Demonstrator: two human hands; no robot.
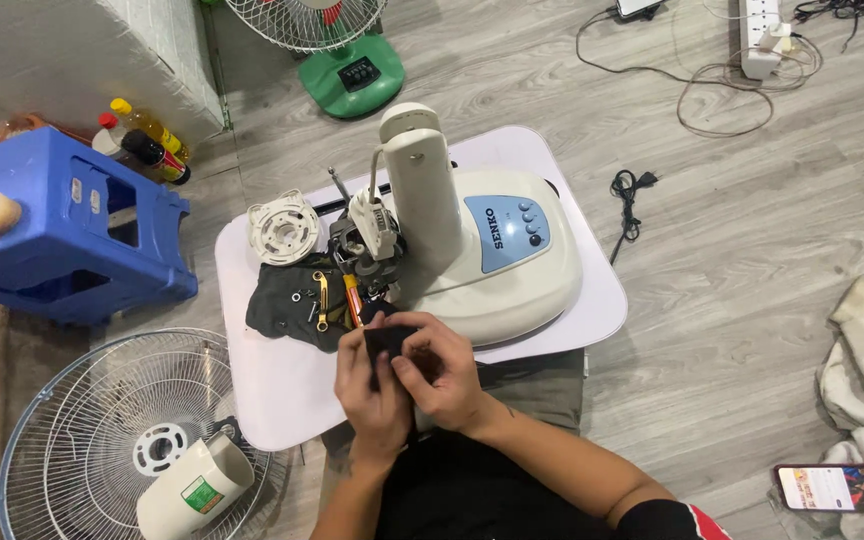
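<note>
While I sit at the near edge of the white board (282, 390), the cream fan body (482, 250) lies across it, its neck pointing to the far side. Left of it — a dark cloth (277, 300) carrying a small yellow spanner (321, 300) and loose screws, with a white round plate (284, 229) just beyond. My left hand (372, 395) and right hand (444, 375) are both curled tight around a small black part (389, 342) — held between them, just near of the fan's bare motor (367, 235).
</note>
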